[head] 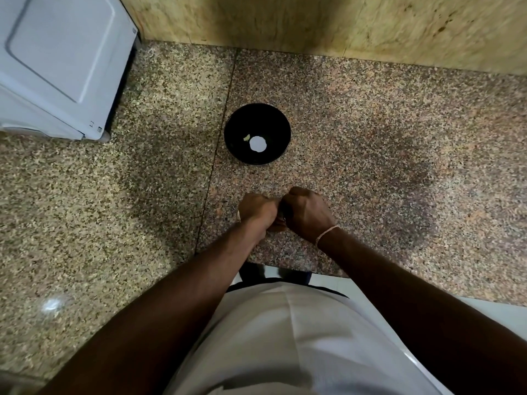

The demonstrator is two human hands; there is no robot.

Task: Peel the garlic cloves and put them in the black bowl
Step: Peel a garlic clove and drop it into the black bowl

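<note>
Head view looks down on your two hands, brought together knuckle to knuckle over the speckled granite counter [370,138], just in front of its near edge. Your left hand [258,210] is curled into a fist, and your right hand [306,213], with a thin band [326,232] at the wrist, is curled the same way; whatever they pinch between them is hidden by the fingers, so you cannot tell what is gripped. The black bowl [257,134] sits farther back on the counter, apart from your hands, holding a pale peeled clove [246,137] beside a bright white spot. A white appliance [57,61] stands at the far left.
</note>
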